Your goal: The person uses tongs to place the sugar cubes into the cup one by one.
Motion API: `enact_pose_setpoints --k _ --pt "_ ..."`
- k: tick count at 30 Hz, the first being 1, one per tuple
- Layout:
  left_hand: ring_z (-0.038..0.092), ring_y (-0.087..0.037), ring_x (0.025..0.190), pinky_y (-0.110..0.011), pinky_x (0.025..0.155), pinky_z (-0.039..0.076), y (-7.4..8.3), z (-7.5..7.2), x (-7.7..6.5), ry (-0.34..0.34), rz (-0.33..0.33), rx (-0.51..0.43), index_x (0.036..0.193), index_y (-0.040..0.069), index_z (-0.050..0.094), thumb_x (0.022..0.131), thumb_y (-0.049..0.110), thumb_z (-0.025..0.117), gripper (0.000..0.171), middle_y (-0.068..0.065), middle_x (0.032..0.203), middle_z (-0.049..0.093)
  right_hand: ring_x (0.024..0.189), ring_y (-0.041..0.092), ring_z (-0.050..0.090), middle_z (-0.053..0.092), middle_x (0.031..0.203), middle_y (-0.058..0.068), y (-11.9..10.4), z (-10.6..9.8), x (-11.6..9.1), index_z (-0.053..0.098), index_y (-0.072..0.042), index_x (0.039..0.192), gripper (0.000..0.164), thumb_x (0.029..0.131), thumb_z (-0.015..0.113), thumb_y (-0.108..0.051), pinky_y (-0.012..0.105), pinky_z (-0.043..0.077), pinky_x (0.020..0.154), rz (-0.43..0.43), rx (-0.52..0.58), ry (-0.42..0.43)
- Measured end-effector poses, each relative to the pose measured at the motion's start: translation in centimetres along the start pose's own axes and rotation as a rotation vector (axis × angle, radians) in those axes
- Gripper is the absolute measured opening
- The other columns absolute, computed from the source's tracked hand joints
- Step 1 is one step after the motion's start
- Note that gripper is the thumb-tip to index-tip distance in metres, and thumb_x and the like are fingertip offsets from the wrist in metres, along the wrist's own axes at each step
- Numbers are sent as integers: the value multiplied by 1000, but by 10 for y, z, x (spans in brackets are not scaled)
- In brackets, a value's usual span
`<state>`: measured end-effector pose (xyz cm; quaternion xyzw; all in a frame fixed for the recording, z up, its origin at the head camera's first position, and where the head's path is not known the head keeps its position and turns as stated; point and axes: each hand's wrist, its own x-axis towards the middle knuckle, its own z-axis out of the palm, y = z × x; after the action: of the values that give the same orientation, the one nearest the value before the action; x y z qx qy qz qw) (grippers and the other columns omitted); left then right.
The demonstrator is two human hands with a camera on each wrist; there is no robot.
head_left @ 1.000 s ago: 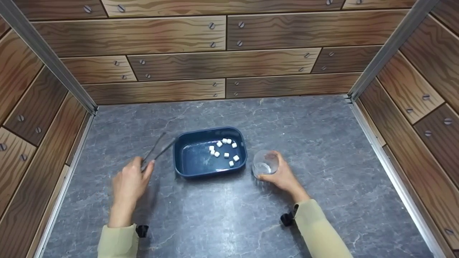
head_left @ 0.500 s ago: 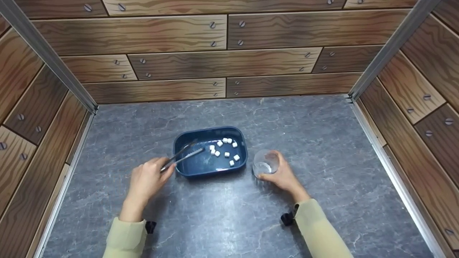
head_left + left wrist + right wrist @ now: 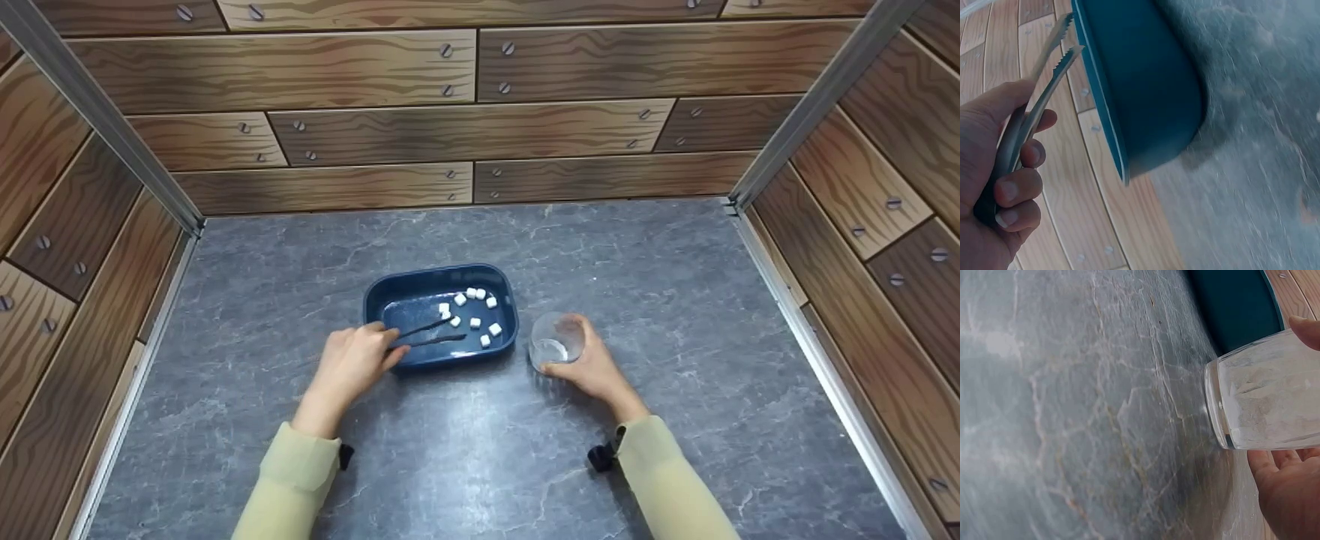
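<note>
Tongs (image 3: 436, 341): since a second ago, swung in from outside the left end of the tray (image 3: 397, 311); tips now among the white cubes (image 3: 475, 323), spread, upper one at the left cluster. Touching or not, cannot tell.
Left hand (image 3: 352, 365): shifted right with them; fingers wrapped round the handles, at the tray's near-left rim.
Cubes: loose in the right part of the tray, layout unchanged.
Cup (image 3: 546, 334): unmoved, upright just beside the tray's right end; no cube visible inside.
Right hand (image 3: 595, 371): grips the cup, same place.
Meaning: cubes look within the tongs' reach; none seems lifted.
</note>
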<state>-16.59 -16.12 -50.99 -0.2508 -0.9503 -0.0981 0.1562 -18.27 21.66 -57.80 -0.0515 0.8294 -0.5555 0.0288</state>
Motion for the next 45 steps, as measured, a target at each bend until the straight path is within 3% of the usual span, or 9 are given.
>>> enact_pose_setpoints --k 5,11,19,34,42,45 --pt "54 -23 48 -41 44 42 8 11 9 -29 41 20 68 12 58 87 32 74 32 -2 63 51 124 43 47 53 130 31 -26 -2 -9 42 8 133 81 65 87 2 50 28 108 -5 3 -12" --pt "56 -27 48 -43 45 44 15 25 18 -27 83 30 68 10 63 85 30 77 29 -4 63 56 123 45 47 53 129 32 -40 -3 -13 42 10 132 79 66 86 2 50 28 108 -9 -3 -14" --pt "58 -27 51 -44 48 46 19 36 26 -67 94 42 70 11 68 85 29 76 26 -4 65 60 123 44 47 54 128 31 -37 -2 -13 43 9 133 81 65 87 1 50 28 109 -18 -5 -8" --pt "59 -27 51 -44 48 47 24 42 32 -106 85 60 67 10 66 88 28 74 29 -5 66 62 124 45 46 53 130 31 -38 -2 -13 41 9 134 83 65 86 1 51 28 109 -5 -13 -5" --pt "60 -29 52 -45 47 46 24 42 31 -75 82 63 66 11 66 86 26 74 27 -4 66 62 125 36 48 55 131 22 1 0 -1 43 0 135 87 63 90 -7 47 28 109 5 -31 14" --pt "60 -29 52 -45 47 45 24 43 31 -57 84 60 65 11 65 85 25 75 27 -4 65 62 124 36 49 56 131 22 0 1 -1 43 1 135 87 63 91 -7 48 29 109 2 -30 15"
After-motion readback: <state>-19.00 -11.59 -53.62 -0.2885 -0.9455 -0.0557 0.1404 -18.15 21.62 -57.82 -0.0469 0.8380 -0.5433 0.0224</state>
